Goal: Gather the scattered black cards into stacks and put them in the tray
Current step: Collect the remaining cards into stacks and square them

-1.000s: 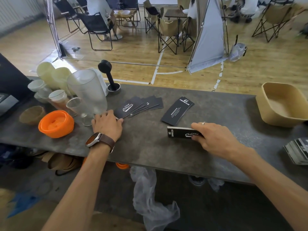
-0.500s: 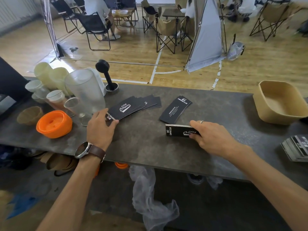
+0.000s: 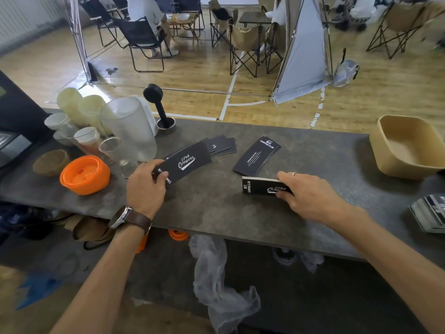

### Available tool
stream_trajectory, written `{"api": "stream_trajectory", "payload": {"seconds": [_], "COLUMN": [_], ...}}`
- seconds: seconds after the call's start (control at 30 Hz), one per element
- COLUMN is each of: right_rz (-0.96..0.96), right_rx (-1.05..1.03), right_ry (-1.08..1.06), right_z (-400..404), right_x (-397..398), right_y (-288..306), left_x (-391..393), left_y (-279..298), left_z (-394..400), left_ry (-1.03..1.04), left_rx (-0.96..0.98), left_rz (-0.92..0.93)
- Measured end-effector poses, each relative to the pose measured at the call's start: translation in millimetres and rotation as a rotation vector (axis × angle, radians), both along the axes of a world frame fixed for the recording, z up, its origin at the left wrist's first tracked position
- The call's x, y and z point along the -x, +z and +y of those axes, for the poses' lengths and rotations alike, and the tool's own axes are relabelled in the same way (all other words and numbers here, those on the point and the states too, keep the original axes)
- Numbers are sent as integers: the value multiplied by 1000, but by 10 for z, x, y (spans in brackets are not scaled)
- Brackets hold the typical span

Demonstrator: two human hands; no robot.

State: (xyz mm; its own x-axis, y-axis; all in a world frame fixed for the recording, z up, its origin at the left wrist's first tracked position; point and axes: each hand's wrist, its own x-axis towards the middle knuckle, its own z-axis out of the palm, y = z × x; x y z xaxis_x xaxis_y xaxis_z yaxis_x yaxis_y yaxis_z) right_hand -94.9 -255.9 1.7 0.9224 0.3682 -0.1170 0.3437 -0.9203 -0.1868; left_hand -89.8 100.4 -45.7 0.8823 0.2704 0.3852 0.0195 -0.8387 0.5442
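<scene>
Black cards with white print lie on the grey counter [image 3: 216, 203]. My left hand [image 3: 145, 186] pinches the near end of a few cards [image 3: 186, 162], lifted off a fanned group [image 3: 220, 145] that lies behind them. A small separate pile [image 3: 257, 156] lies flat in the middle. My right hand [image 3: 310, 196] grips a thick stack of cards [image 3: 261, 186] standing on the counter. The tan tray [image 3: 407, 145] sits at the far right, with nothing visible inside.
Left of the cards stand a frosted pitcher [image 3: 131, 128], glasses, pale cups, an orange lid [image 3: 84, 174] and a black tamper [image 3: 160, 107]. A stack of printed leaflets [image 3: 431, 213] lies at the right edge. Folding chairs and seated people are beyond the counter.
My left hand went from resting flat at the fanned cards to pinching a few and lifting them toward me. My right hand keeps hold of the thick stack.
</scene>
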Motion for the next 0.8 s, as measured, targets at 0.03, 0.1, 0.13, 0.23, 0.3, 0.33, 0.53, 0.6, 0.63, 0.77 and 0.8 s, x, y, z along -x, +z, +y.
{"api": "stream_trajectory", "payload": {"seconds": [0.03, 0.1, 0.13, 0.23, 0.3, 0.33, 0.53, 0.6, 0.63, 0.77, 0.8], "right_rz": [1, 1, 2, -5, -10, -8, -6, -10, -9, -3, -4], "right_rx": [0, 0, -1, -5, -6, -6, -5, -4, -3, -2, 1], "right_ry": [1, 3, 4, 5, 7, 7, 13, 15, 16, 14, 14], "right_z": [-2, -7, -8, -5, -1, -4, -14, -11, -10, -8, -10], "right_x": [1, 4, 5, 2, -2, -1, 2, -6, -11, -12, -6], "right_y": [3, 0, -3, -11, -11, -9, -10, -17, -17, -14, -12], "left_x": [-18, -34, -37, -48, -59, -72, -112, -108, -110, -105, -93], "left_y": [-1, -5, -11, -43, -42, -27, 73, 80, 75, 55, 70], "left_z": [1, -18, -30, -37, -31, -30, -27, -21, -15, 3, 6], "left_ry": [12, 32, 39, 44, 50, 51, 51, 47, 41, -11, -20], "left_rx": [-25, -75, -92, -42, 41, 95, 295, 276, 264, 60, 17], "left_rz": [-3, -10, -11, -10, -14, -17, 50, 77, 90, -28, -75]}}
